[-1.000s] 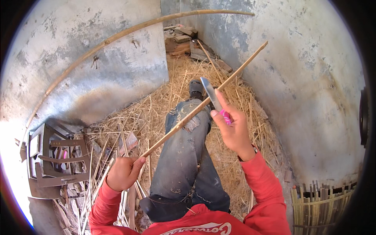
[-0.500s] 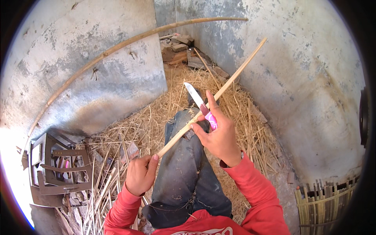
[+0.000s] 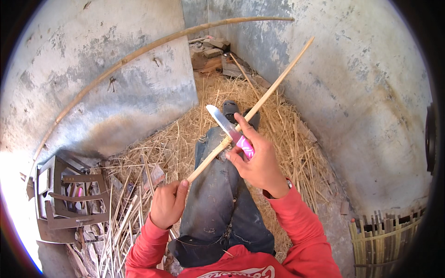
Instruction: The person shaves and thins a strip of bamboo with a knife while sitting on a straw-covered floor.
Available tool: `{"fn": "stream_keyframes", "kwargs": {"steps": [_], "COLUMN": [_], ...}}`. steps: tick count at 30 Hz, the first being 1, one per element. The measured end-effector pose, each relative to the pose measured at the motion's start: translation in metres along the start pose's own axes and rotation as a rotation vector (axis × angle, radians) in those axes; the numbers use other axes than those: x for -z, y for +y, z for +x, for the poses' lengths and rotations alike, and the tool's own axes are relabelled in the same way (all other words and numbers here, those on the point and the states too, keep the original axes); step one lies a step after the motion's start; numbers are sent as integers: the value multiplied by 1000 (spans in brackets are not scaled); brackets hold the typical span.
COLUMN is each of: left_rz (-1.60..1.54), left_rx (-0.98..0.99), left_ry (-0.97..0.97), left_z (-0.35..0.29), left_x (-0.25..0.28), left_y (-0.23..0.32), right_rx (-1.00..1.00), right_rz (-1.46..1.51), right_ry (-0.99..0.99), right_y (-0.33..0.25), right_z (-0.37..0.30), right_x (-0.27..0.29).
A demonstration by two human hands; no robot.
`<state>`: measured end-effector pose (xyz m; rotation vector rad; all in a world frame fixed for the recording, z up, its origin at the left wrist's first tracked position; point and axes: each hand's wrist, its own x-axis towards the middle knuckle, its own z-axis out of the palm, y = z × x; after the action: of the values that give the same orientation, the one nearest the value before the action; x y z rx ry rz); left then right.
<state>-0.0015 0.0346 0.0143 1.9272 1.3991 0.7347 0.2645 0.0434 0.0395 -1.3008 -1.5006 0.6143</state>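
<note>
At seven o'clock, the left hand (image 3: 167,205), fingers closed, seemingly steadies the long tan wooden stick (image 3: 276,84) for the pink-handled steel knife (image 3: 234,135) gripped by the half-curled right hand (image 3: 263,163).

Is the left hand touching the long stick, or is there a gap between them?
Touching. The head view shows it plainly: the left hand is closed around the lower part of the stick, which disappears into its grip.

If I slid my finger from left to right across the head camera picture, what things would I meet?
Brown frame → left hand → knife blade → right hand → upright slats.
</note>
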Motion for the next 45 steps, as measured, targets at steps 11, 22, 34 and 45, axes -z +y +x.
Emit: {"fn": "stream_keyframes", "kwargs": {"steps": [11,22,34,45], "left_rz": [33,-3,178,289], "left_rx": [-12,1,-148,-230], "left_ry": [0,-78,108,202], "left_z": [-4,-11,-21,-22], "left_x": [-3,0,-19,-22], "left_y": [7,4,3,5], "right_rx": [46,-160,-85,210], "right_rz": [-853,-161,-98,-193], "right_ry": [757,286,199,200], "right_y": [65,30,21,17], "right_z": [8,-19,-21,-10], "right_x": [90,42,36,0]}}
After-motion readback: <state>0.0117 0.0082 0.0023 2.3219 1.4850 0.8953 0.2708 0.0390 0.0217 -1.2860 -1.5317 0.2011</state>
